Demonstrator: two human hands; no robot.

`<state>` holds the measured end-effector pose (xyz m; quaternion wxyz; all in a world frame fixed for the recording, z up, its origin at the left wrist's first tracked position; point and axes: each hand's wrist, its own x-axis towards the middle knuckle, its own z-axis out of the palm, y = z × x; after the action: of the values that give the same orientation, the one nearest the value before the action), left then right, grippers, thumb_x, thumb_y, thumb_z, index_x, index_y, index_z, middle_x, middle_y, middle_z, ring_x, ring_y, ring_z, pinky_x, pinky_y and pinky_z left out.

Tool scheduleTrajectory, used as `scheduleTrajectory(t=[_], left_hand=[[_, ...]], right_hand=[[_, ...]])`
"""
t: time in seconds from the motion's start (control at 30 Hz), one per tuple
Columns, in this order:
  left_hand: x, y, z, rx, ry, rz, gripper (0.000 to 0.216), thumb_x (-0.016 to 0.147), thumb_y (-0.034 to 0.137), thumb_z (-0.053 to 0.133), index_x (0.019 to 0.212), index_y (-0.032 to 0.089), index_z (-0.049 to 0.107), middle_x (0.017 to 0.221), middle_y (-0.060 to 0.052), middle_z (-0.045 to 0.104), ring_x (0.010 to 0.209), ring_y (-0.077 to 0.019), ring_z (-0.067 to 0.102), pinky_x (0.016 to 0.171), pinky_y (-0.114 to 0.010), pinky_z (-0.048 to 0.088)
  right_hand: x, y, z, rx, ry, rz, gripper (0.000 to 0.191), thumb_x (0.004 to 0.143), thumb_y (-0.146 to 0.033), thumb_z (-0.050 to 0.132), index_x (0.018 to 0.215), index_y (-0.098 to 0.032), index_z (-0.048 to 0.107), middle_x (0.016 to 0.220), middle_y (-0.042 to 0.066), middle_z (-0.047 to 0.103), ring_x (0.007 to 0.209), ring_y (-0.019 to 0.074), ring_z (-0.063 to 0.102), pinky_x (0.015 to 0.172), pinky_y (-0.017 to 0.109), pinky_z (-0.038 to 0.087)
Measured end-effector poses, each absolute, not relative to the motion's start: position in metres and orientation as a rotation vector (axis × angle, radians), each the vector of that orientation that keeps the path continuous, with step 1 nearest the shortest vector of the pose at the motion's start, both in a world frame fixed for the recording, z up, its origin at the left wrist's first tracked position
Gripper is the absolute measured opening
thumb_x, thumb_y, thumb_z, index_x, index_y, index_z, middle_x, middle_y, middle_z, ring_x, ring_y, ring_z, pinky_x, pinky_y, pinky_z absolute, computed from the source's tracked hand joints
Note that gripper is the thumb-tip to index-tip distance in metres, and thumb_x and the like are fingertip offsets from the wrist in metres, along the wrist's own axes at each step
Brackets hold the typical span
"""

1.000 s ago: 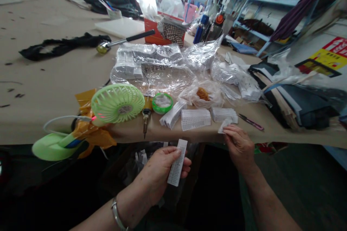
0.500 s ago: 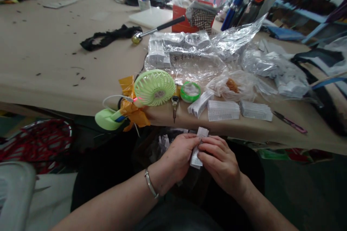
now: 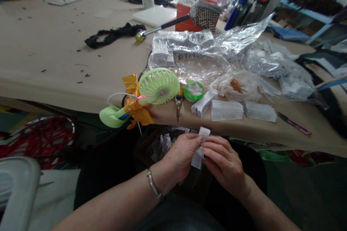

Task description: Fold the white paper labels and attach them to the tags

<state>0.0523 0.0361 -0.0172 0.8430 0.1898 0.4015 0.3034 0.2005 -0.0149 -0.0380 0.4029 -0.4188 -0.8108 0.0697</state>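
Note:
Over my lap, just below the table edge, both hands pinch a few narrow white printed labels [image 3: 197, 160]. My left hand [image 3: 181, 157], with a metal bangle at the wrist, grips them from the left with the thumb on top. The fingers of my right hand [image 3: 223, 162] close on them from the right. Below and left of the hands, more white labels [image 3: 165, 141] lie in a dark space, partly hidden. On the table edge above stand label stacks, a slanted one [image 3: 204, 103], a middle one [image 3: 227, 110] and a right one [image 3: 259, 111].
A green fan [image 3: 159, 86] is taped to the table edge, beside a soldering iron [image 3: 178, 106] with its tip toward me. A green round tub [image 3: 193, 91], a pink-handled cutter [image 3: 294, 123], plastic bags of labels [image 3: 189, 56] and a metal hammer-like tool [image 3: 162, 27] lie on the table [image 3: 54, 57].
The view has shifted slightly, so the table things sit a little further right. My hands keep hold of the labels, whose lower ends have turned a little.

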Motion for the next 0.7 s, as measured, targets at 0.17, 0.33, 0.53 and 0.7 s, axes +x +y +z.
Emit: scheduleTrajectory(t=[0.17,0.33,0.53,0.7], left_hand=[[0.049,0.035,-0.014,0.486,0.921,0.512,0.018,0.086,0.025,0.054,0.085,0.01,0.064,0.069,-0.008,0.067,0.049,-0.0104,0.06,0.052,-0.022,0.049],[0.046,0.029,-0.013,0.524,0.851,0.477,0.023,0.087,0.028,0.053,0.08,0.009,0.063,0.068,-0.007,0.066,0.051,-0.0094,0.06,0.053,-0.021,0.05],[0.036,0.028,-0.015,0.465,0.659,0.399,0.018,0.083,0.028,0.058,0.082,0.01,0.062,0.068,-0.005,0.064,0.051,-0.0115,0.061,0.052,-0.023,0.051],[0.028,0.029,-0.017,0.407,0.616,0.352,0.016,0.082,0.028,0.06,0.085,0.013,0.057,0.063,-0.001,0.06,0.051,-0.014,0.063,0.049,-0.023,0.051]], right_hand=[[0.203,-0.008,-0.041,-1.408,-1.329,0.737,0.017,0.082,-0.027,0.061,0.098,-0.022,0.06,0.089,0.002,0.064,0.082,0.0158,0.061,0.075,0.028,0.051],[0.196,0.004,-0.041,-1.332,-0.942,1.282,0.017,0.076,-0.034,0.067,0.077,-0.02,0.058,0.069,-0.004,0.058,0.059,0.0092,0.05,0.057,0.021,0.043],[0.183,0.002,-0.036,-1.327,-0.939,1.305,0.014,0.075,-0.029,0.068,0.072,-0.019,0.058,0.069,-0.004,0.057,0.06,0.0083,0.048,0.058,0.02,0.041],[0.183,-0.001,-0.037,-1.347,-1.015,1.315,0.011,0.077,-0.029,0.067,0.076,-0.02,0.06,0.072,-0.004,0.059,0.062,0.0083,0.051,0.061,0.019,0.042]])
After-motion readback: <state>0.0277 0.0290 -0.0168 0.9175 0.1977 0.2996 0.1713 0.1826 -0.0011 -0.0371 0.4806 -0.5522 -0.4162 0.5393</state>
